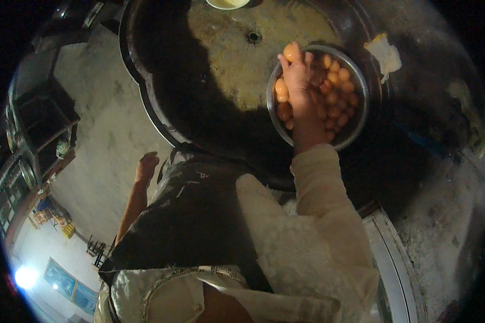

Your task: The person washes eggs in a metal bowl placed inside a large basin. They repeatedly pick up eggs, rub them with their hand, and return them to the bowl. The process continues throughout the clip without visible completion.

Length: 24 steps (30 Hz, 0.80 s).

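Observation:
A round metal bowl (pixel 365 99) stands in a large dark basin (pixel 242 80) with a drain hole. Inside it lie many brown eggs (pixel 341 103), some in shadow. My right hand (pixel 297 74) reaches over the bowl from below, its fingers around one egg (pixel 290 52) near the bowl's upper left rim. More eggs (pixel 281 89) show left of my wrist. Well away from the basin's contents, my left hand (pixel 146 163) hangs beside the basin's outer edge, above the floor. Its fingers look loosely curled; nothing is visible in it, but the palm is hidden.
At the top edge a pale bowl (pixel 228 4) is partly cut off. A crumpled whitish cloth or bag (pixel 384 56) lies on the basin's right border. Shelving (pixel 44 117) stands at the far left beside concrete floor (pixel 101 113). A dark apron (pixel 202 218) covers my front.

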Each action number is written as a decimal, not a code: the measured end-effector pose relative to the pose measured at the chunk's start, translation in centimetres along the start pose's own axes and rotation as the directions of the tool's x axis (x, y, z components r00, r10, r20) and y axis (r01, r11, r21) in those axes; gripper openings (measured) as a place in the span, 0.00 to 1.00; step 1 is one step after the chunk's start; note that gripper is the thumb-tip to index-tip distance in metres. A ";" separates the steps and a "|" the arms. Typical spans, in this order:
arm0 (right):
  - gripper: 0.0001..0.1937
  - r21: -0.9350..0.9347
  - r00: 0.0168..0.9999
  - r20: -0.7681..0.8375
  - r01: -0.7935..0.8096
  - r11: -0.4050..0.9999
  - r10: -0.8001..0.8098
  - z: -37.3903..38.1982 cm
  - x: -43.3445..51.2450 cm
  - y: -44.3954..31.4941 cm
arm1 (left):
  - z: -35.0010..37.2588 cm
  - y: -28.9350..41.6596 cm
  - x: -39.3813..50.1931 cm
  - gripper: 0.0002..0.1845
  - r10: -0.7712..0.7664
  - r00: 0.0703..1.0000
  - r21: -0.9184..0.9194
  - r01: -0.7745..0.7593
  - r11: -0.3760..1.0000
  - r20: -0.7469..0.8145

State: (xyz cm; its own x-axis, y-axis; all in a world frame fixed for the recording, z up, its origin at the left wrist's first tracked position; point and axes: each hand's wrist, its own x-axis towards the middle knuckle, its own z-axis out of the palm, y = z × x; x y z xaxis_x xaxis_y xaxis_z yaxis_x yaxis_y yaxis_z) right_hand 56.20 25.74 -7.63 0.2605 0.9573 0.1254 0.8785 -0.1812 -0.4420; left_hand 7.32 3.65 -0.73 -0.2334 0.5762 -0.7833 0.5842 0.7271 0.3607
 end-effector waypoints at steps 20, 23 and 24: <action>0.24 0.583 0.637 0.687 -0.770 0.259 0.350 -7.1 -1.4 4.3 | -0.2 0.6 0.9 0.20 0.069 0.997 0.021 -0.070 0.997 0.035; 0.28 0.011 0.921 0.159 -0.361 0.932 0.355 -8.4 -2.3 6.0 | -0.2 1.1 1.0 0.20 0.037 0.999 0.026 -0.037 0.999 0.007; 0.29 -0.083 0.929 0.079 -0.355 0.931 0.361 -9.0 -2.4 7.0 | -0.3 1.2 1.0 0.19 0.067 0.997 -0.006 -0.067 0.998 0.024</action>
State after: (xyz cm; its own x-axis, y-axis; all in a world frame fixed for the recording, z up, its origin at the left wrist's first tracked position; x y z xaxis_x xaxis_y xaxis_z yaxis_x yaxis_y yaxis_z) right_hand 65.30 20.17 -3.05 0.5276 0.8420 -0.1129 0.7589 -0.5268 -0.3828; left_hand 7.60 5.18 -0.91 -0.1747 0.6142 -0.7696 0.5940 0.6891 0.4151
